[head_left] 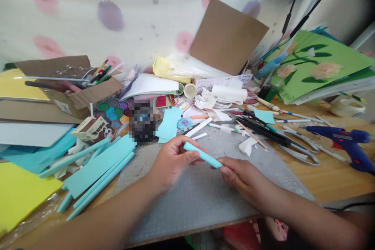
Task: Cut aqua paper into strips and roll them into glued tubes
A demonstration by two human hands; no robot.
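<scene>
A short light-blue rolled paper tube is held between both hands above a grey cutting mat. My left hand pinches its left end with thumb and fingers. My right hand grips its right end. Several longer light-blue paper tubes and a flat light-blue strip lie to the left of the mat, apart from the hands.
A blue glue gun lies at the right on the wooden table. Scissors, pens and paper scraps sit behind the mat. Yellow paper lies at the left. A green flower card and brown cardboard stand at the back.
</scene>
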